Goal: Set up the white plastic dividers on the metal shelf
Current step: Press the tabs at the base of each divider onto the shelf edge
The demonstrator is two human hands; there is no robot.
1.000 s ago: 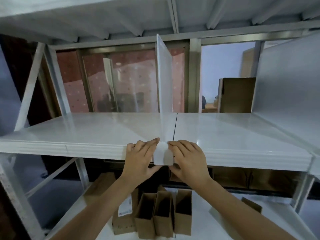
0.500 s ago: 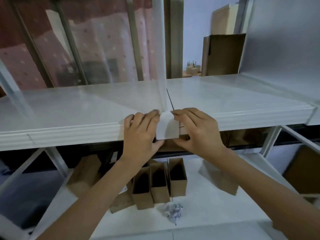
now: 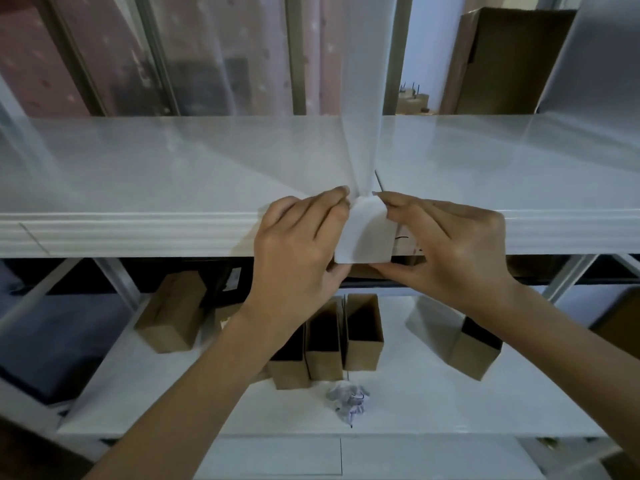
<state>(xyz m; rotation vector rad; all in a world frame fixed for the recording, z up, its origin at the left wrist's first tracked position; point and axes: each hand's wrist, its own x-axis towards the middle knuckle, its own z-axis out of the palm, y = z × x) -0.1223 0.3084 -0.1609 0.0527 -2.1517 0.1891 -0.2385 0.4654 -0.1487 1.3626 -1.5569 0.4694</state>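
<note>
White metal shelf (image 3: 138,188) spanning mid-frame, its ribbed front edge toward the viewer; a translucent white divider (image 3: 362,109) stands upright on it at centre. Lower shelf (image 3: 433,403), bottom of frame, carries three open brown cartons (image 3: 325,344) side by side, a tilted carton (image 3: 171,311) at left, another (image 3: 476,348) at right, and crumpled paper (image 3: 348,400).

Upright divider (image 3: 363,98) splits the metal shelf (image 3: 173,174), open shelf either side of it, second divider (image 3: 595,64) far right, cardboard boxes (image 3: 325,341) below.
</note>
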